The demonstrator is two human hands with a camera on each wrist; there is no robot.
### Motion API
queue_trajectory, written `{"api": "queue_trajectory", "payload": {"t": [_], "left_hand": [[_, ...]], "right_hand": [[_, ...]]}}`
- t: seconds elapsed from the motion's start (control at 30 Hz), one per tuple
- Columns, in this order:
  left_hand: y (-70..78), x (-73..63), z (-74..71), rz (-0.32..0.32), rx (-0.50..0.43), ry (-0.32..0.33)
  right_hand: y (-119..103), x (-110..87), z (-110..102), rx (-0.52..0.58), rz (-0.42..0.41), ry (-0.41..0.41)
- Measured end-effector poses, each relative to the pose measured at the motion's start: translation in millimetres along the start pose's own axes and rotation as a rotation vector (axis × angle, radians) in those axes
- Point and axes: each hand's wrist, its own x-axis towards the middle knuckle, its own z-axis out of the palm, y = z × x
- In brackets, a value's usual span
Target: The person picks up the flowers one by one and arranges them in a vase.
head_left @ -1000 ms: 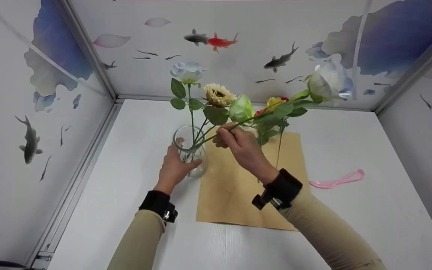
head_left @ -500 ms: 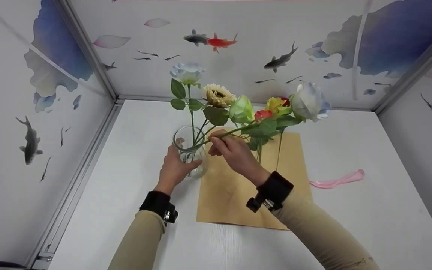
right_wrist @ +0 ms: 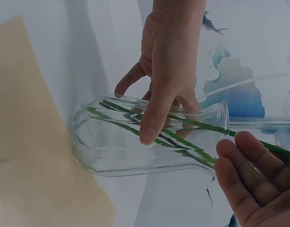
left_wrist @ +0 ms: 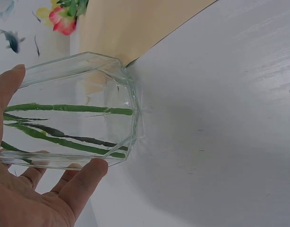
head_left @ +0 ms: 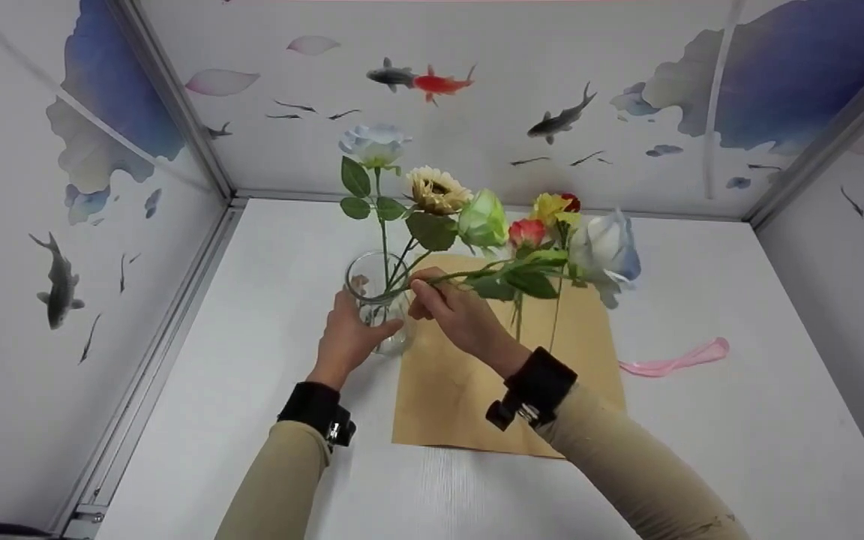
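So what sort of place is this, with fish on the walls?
Probably a small work booth, perhaps set up for recording: a white table fitted between fish-printed panels, metal-looking strips along their corners, and black devices strapped to both wrists.

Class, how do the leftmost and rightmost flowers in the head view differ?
The leftmost flower stands nearly upright; the rightmost flower leans sideways.
The leftmost flower is spread open; the rightmost flower looks cupped.
The right hand holds the rightmost flower's stem, not the leftmost's.
Both have bluish petals and green leaves.
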Motion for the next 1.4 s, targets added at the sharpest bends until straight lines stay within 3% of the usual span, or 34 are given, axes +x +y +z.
{"api": "queue_trajectory", "payload": {"t": [0.17,0.27,0.47,0.63,1.0,1.27,1.4], "left_hand": [[0.6,0.4,-0.1,0.017,0.015,0.005],[0.5,0.8,0.1,0.016,0.021,0.006],[0.8,0.2,-0.2,0.009,0.021,0.007],[0.9,-1.0,-1.0,-0.005,0.009,0.006],[0.9,-1.2,-0.1,-0.007,0.007,0.004],[0.6,-1.2,0.0,-0.017,0.009,0.003],[1.1,-0.5,0.4,-0.033,0.008,-0.001]], "right_hand": [[3,1.2,3,0.101,-0.035,-0.025],[2,0.8,5,0.159,-0.05,0.002],[3,2.5,8,0.382,0.001,0.049],[6,-1.4,7,0.473,-0.005,0.047],[9,-11.3,6,0.513,-0.214,0.185],[11,-10.4,5,0.515,-0.345,0.175],[13,-8.6,7,0.432,-0.414,0.222]]}}
